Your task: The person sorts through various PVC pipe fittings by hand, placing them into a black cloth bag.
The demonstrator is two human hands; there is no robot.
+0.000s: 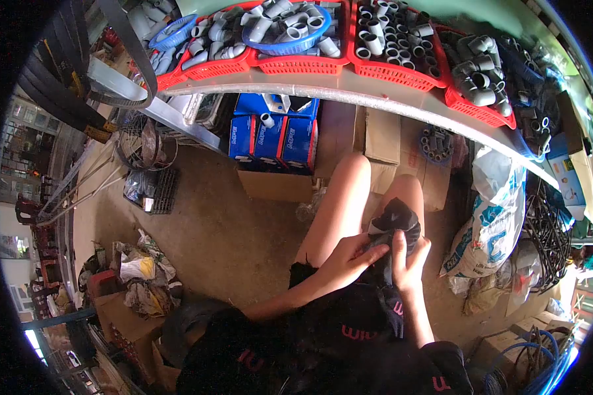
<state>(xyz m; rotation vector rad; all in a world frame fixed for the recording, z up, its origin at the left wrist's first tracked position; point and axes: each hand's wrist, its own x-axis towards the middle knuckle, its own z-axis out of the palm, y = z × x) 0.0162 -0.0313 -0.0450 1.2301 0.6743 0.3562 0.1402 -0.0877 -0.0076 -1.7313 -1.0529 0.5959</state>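
Observation:
Over my lap I hold a crumpled black cloth-like piece [400, 214] in both hands. My left hand [357, 255] is closed, its fingers pinching the lower left side of the piece. From the right, my right hand [409, 261] grips it with the thumb pointing up along its front. A small pale patch shows at its left edge, near my left fingers. I cannot tell whether something is wrapped inside the black folds. My bare knees are bent behind the piece.
Red baskets [301, 65] of grey pipe fittings line the shelf [349, 92] ahead, one with a blue basket [290, 46] on top. Beneath stand blue boxes [273, 141] and cardboard boxes [382, 135]. A white sack [487, 230] is at right, a black crate [159, 191] at left.

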